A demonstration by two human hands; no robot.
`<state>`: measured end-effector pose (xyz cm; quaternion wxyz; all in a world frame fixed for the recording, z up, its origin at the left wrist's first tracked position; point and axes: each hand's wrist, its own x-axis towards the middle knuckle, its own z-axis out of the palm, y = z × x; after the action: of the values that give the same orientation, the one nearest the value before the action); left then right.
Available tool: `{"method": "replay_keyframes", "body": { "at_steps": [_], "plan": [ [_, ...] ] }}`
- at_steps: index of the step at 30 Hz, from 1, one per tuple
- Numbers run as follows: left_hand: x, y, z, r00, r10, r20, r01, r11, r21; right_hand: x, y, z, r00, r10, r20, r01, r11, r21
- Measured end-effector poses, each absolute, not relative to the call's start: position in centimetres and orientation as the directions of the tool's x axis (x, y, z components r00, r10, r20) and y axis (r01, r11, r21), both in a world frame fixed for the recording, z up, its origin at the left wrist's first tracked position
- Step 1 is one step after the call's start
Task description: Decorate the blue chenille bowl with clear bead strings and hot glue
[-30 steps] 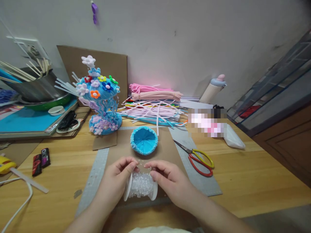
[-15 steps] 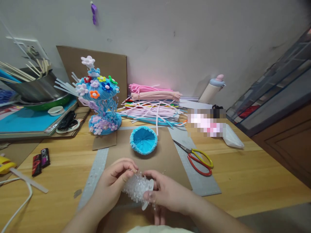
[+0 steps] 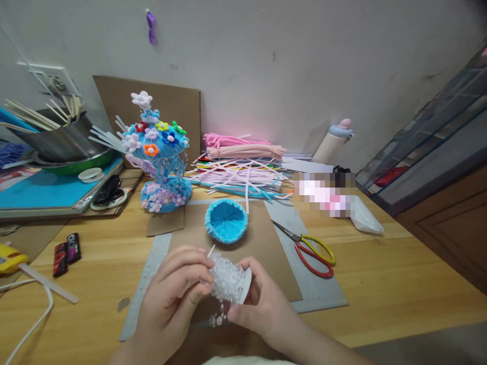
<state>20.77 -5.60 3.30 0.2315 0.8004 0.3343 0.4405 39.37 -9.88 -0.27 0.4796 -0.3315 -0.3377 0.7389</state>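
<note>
A spool of clear beads [image 3: 227,278] is held between both hands low in the centre, with a short loose strand hanging below it. My left hand [image 3: 177,289] is closed round the spool's left end, and a thin white tip sticks up beside its fingers. My right hand [image 3: 262,299] grips the white disc at the right end. Just beyond the hands, a blue fuzzy bowl [image 3: 226,221] sits on brown cardboard [image 3: 266,243]. To the right lie scissors [image 3: 314,256] with one yellow and one red handle.
A blue flower-covered ornament [image 3: 160,152] stands at the back left, beside bundles of pipe cleaners [image 3: 243,170]. A bottle [image 3: 333,143] leans by the wall. At the left are a metal pot [image 3: 61,139] with sticks and a yellow glue gun [image 3: 11,257].
The spool has turned and moved slightly up and right in my hands. My left hand has shifted its hold, and a thin white tip now shows. The bead strand hangs further left.
</note>
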Motion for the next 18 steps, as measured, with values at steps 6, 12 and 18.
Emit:
{"method": "replay_keyframes", "body": {
  "at_steps": [6, 12, 18],
  "plan": [
    [20.5, -6.8, 3.4, 0.391, 0.609, 0.69, 0.472, -0.776, 0.418, 39.4, -9.9, 0.9, -0.271, 0.955, -0.119, -0.557, -0.256, -0.79],
    [20.1, -7.3, 3.4, 0.36, 0.533, 0.766, 0.519, -0.796, 0.31, 39.3, -9.9, 1.1, -0.307, 0.943, -0.127, -0.555, -0.286, -0.781],
    [19.4, -7.4, 4.5, 0.405, 0.497, 0.767, 0.542, -0.807, 0.237, 40.0, -10.4, 0.1, -0.163, 0.986, -0.038, -0.192, -0.07, -0.979]
  ]
}}
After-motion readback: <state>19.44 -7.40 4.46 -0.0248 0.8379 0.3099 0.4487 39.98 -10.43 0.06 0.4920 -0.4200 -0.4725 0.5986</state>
